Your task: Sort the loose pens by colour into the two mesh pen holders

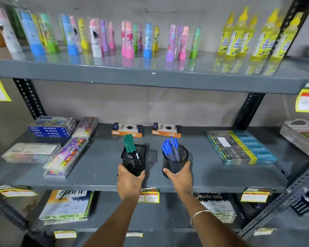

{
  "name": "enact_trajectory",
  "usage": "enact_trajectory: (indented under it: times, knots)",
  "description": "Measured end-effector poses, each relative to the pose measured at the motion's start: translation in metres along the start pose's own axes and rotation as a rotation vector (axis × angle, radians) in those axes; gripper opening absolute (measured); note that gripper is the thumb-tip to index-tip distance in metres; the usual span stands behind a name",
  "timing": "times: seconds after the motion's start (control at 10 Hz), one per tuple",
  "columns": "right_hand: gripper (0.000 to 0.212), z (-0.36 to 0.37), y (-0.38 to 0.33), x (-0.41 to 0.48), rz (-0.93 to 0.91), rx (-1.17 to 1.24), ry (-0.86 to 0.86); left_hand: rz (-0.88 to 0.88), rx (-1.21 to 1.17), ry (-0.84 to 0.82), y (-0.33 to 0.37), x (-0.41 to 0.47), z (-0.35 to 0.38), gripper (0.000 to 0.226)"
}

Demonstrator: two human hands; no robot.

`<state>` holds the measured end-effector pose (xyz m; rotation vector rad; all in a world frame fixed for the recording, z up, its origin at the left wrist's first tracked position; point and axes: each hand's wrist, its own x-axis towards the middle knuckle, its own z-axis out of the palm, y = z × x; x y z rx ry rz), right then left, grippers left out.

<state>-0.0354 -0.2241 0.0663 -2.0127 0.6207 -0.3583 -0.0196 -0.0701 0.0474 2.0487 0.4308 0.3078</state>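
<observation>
On the grey middle shelf (100, 163), two black mesh pen holders stand side by side, a little apart. The left hand (129, 180) wraps around the lower front of the square holder (135, 157), fingers curled onto its right side, gripping it; green pens (128, 144) stand inside, leaning left with caps upward. The right hand (179, 177) cups the round holder (176, 160), thumb on its left wall and fingers around the right, closed on it; blue pens (170, 148) fill it, fanned out. Both holders rest on the shelf near its front edge. Behind them lie two orange boxes (127, 130), with blue oil pastel boxes (51, 131) to the left and a teal packet stack (241, 147) to the right.
</observation>
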Motion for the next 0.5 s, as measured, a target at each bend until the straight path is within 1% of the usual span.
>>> enact_trajectory:
  times: [0.3, 0.4, 0.5]
  knots:
    - [0.07, 0.0006, -0.0013, -0.0009, 0.027, 0.045, -0.027, -0.052, 0.048, -0.003, 0.0075, -0.0072, 0.0, 0.062]
    - [0.079, 0.0006, 0.0004, -0.0015, 0.012, 0.06, -0.051, -0.038, 0.042, -0.015, 0.0059, -0.0067, -0.0007, 0.062]
    - [0.108, -0.002, 0.0004, -0.0062, 0.022, 0.144, -0.014, 0.001, -0.04, 0.025, 0.0, -0.0062, 0.0011, 0.074]
